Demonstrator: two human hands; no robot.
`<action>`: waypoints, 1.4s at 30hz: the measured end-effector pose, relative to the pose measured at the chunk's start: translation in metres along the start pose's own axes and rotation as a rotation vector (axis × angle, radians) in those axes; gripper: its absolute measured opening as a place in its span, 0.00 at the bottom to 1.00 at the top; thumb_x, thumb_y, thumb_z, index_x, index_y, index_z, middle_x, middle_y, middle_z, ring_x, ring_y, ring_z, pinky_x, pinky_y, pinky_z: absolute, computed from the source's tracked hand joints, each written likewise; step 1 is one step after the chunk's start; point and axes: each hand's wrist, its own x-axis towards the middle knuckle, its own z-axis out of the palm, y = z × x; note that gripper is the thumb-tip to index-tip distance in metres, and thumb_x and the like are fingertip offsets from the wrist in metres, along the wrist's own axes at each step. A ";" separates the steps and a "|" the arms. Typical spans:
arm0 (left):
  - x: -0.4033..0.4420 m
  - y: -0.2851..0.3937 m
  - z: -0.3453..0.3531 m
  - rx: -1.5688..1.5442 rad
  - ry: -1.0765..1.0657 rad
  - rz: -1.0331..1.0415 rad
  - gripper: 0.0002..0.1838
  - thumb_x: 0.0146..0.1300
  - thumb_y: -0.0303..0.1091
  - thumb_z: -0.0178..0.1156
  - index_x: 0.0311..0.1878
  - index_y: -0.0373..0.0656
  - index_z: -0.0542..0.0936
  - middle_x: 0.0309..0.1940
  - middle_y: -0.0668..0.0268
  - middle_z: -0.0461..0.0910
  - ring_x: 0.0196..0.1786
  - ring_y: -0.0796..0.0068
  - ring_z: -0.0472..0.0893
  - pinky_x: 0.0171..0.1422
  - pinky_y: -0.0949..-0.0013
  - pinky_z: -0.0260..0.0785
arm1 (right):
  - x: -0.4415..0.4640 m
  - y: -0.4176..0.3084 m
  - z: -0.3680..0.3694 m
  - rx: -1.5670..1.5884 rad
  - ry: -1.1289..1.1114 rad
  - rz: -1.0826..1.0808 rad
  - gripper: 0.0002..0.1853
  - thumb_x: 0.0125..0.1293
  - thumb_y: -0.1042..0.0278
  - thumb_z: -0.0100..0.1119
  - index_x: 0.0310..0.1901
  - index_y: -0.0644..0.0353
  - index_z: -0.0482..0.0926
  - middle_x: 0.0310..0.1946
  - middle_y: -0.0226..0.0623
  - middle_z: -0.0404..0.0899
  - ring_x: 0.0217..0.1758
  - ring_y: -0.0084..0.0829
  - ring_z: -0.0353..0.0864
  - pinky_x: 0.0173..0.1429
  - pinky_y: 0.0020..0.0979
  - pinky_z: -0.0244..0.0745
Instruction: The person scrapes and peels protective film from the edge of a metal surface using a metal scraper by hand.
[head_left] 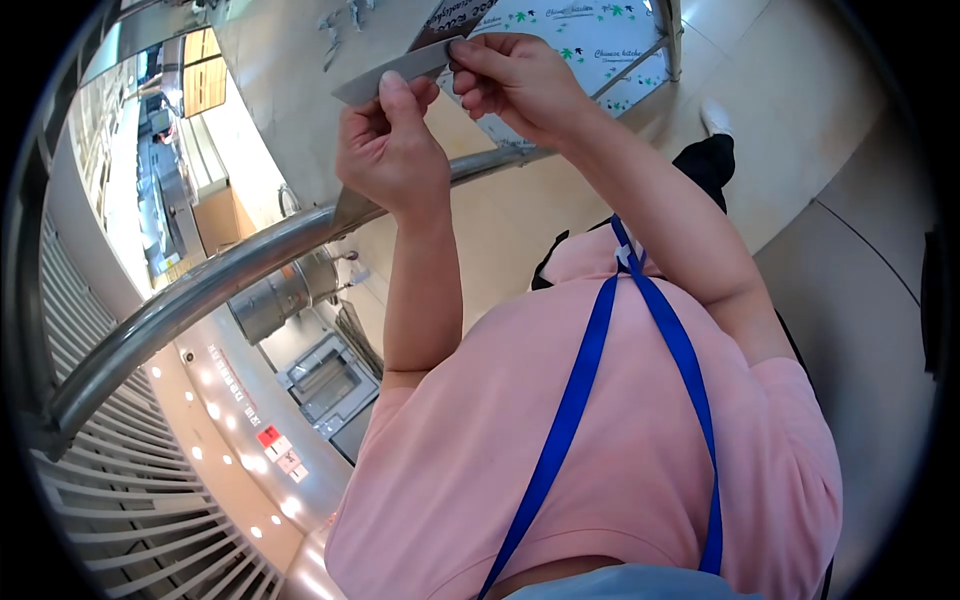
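Note:
A flat grey strip (410, 68) is stretched slantwise between my two hands at the top of the head view. My left hand (395, 150) is closed on its lower end, with the thumb lying on the grey face. At the strip's other end, my right hand (510, 80) pinches its edge between thumb and curled fingers. What the strip is made of I cannot tell. Just behind it lies a dark brown area with lettering (445, 24), partly hidden by the strip and hand.
A curved metal rail (220, 265) runs below my hands. Beyond is a sheet printed with green leaves and lettering (570, 50). A metal pot-like vessel (270, 305) and a grey box-shaped unit (328, 380) stand on the left. White slats (160, 510) line the lower left.

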 end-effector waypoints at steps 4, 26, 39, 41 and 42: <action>0.004 0.000 0.002 -0.056 -0.022 0.022 0.06 0.56 0.25 0.53 0.28 0.30 0.73 0.22 0.59 0.77 0.23 0.78 0.76 0.30 0.76 0.73 | 0.000 -0.001 0.005 0.010 0.070 -0.041 0.11 0.57 0.64 0.54 0.30 0.65 0.73 0.20 0.32 0.74 0.19 0.19 0.72 0.23 0.19 0.71; 0.005 0.016 -0.016 0.010 -0.113 -0.088 0.03 0.55 0.22 0.51 0.32 0.32 0.72 0.19 0.60 0.75 0.22 0.77 0.76 0.24 0.77 0.71 | -0.009 -0.041 0.015 -0.186 -0.008 0.198 0.11 0.60 0.65 0.50 0.33 0.67 0.72 0.26 0.37 0.75 0.25 0.22 0.75 0.31 0.20 0.73; 0.031 0.001 -0.042 -0.419 0.208 0.015 0.03 0.56 0.27 0.50 0.30 0.37 0.70 0.17 0.64 0.72 0.15 0.80 0.70 0.17 0.80 0.64 | -0.008 -0.047 0.032 0.134 0.349 0.297 0.05 0.57 0.73 0.46 0.31 0.67 0.70 0.25 0.38 0.74 0.27 0.25 0.75 0.34 0.24 0.75; 0.032 -0.007 -0.046 -0.453 0.197 -0.008 0.03 0.56 0.27 0.51 0.30 0.38 0.71 0.17 0.64 0.72 0.15 0.80 0.70 0.17 0.80 0.65 | -0.005 -0.045 0.034 0.145 0.383 0.320 0.04 0.56 0.75 0.45 0.29 0.66 0.69 0.24 0.37 0.73 0.25 0.24 0.74 0.32 0.23 0.74; 0.032 -0.010 -0.047 -0.469 0.189 -0.022 0.03 0.56 0.27 0.51 0.29 0.38 0.71 0.17 0.65 0.73 0.15 0.80 0.70 0.17 0.80 0.65 | -0.003 -0.042 0.032 0.140 0.404 0.318 0.04 0.56 0.75 0.45 0.28 0.65 0.69 0.23 0.37 0.73 0.24 0.23 0.74 0.31 0.23 0.74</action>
